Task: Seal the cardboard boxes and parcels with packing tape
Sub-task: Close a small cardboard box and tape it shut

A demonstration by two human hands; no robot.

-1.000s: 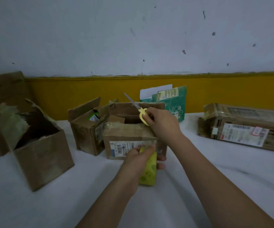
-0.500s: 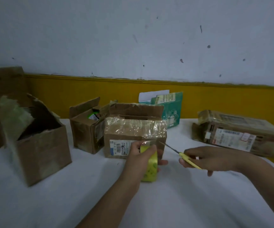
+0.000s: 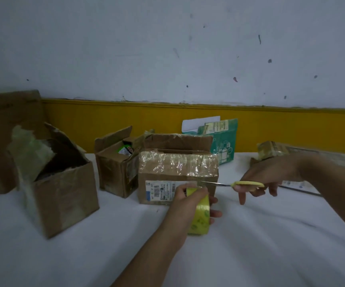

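parcel point(image 3: 275, 149) right of taped box point(image 3: 177, 172) half hidden, left hand point(image 3: 185, 200) grips one tape roll point(image 3: 199, 216), right hand point(image 3: 267, 177) grips one scissors point(image 3: 240, 184)

Tape roll point(image 3: 199, 214) and scissors point(image 3: 248, 183) beside taped box point(image 3: 163, 175)

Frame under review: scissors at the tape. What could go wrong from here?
1. The tip of the scissors sits right beside the left hand gripping the tape roll; a slip might nick it.
2. The applied tape on the middle box looks wrinkled and its rear flap stands up, so the seal may hold poorly.
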